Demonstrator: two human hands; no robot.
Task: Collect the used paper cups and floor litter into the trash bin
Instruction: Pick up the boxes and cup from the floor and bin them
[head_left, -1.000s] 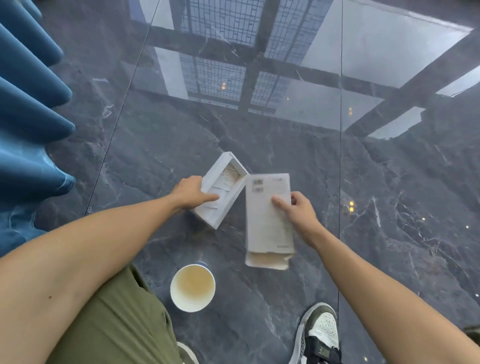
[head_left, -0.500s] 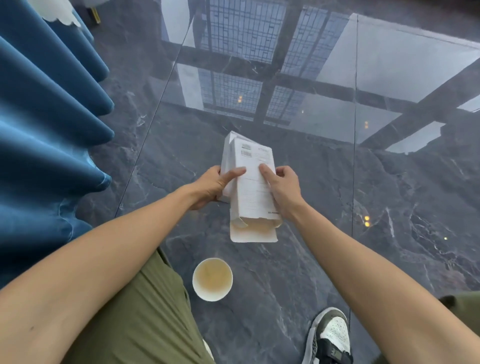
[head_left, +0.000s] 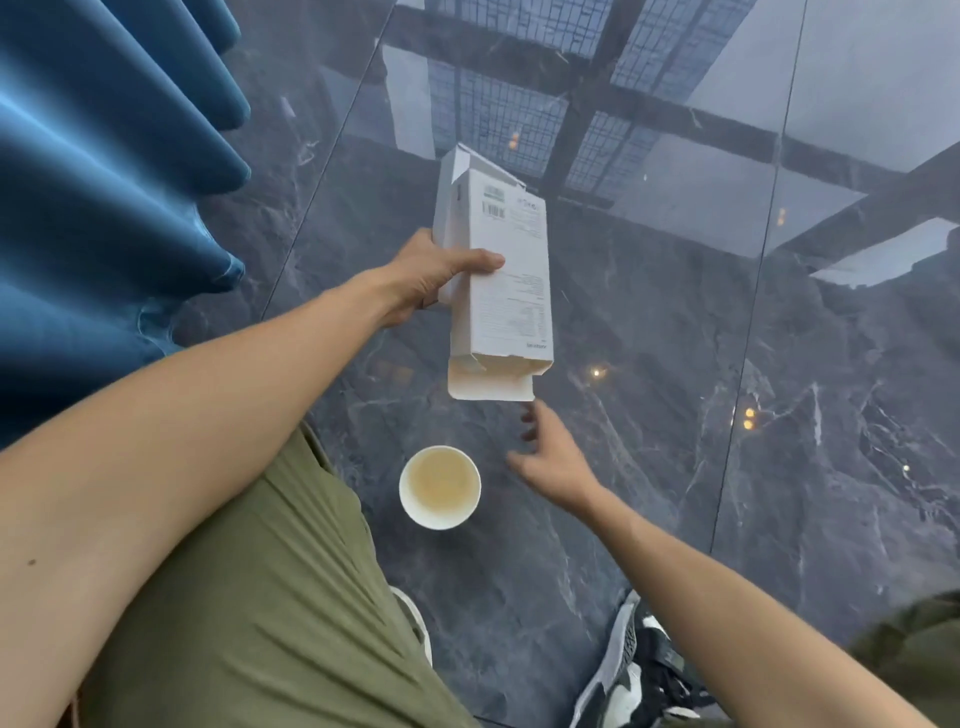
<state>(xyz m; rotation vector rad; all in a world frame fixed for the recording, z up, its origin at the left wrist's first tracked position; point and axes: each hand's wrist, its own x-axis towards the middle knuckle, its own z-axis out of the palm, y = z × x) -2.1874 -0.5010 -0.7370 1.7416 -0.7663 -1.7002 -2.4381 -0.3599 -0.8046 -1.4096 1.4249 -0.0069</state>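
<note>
My left hand (head_left: 434, 275) grips two white cardboard box pieces (head_left: 501, 275) stacked together and held above the floor, thumb across the front. The outer sleeve's bottom flap hangs open. A white paper cup (head_left: 440, 487) with a stained inside stands upright on the dark marble floor, between my left knee and my right hand. My right hand (head_left: 553, 460) is empty, its fingers spread and relaxed, low over the floor just right of the cup and below the boxes.
Blue curtain folds (head_left: 104, 182) hang at the left. The glossy dark marble floor (head_left: 727, 415) reflects a ceiling grid. My green trousers (head_left: 260, 597) fill the lower left, and a grey sneaker (head_left: 631, 675) stands at the bottom right. No trash bin is in view.
The two box pieces were brought together and now sit in my left hand alone. My right hand let go of them and dropped down toward the cup.
</note>
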